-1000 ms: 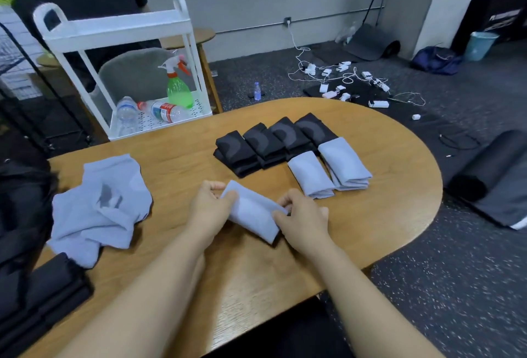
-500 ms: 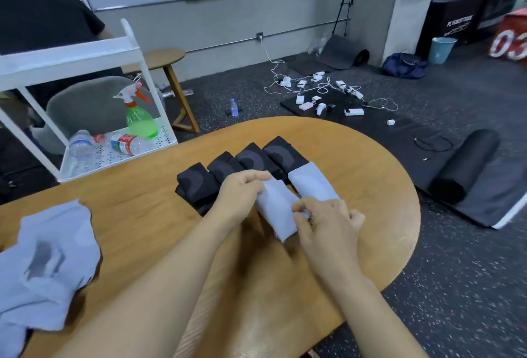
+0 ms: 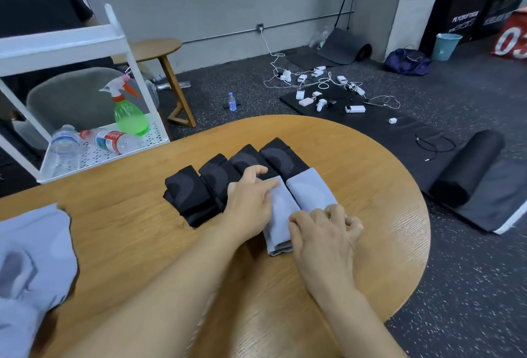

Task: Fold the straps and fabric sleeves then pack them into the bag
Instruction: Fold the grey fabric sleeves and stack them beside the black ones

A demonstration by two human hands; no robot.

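Both hands rested on a folded light-blue fabric sleeve (image 3: 281,215) on the oval wooden tabletop (image 3: 370,186): left hand (image 3: 251,203) pressed flat-fingered, right hand (image 3: 322,232) with curled fingers, beside 4 folded black sleeves (image 3: 216,178).

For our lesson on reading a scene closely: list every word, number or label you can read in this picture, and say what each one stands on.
"03": large white digits on the red panel at the far right edge, cut off by the frame.
"PLYOSOFTBOX", roughly: white print on the black box; the letters are blurred, so the reading is uncertain, and the line below it is unreadable.
Label on the lying water bottle: red and white, too small to read.
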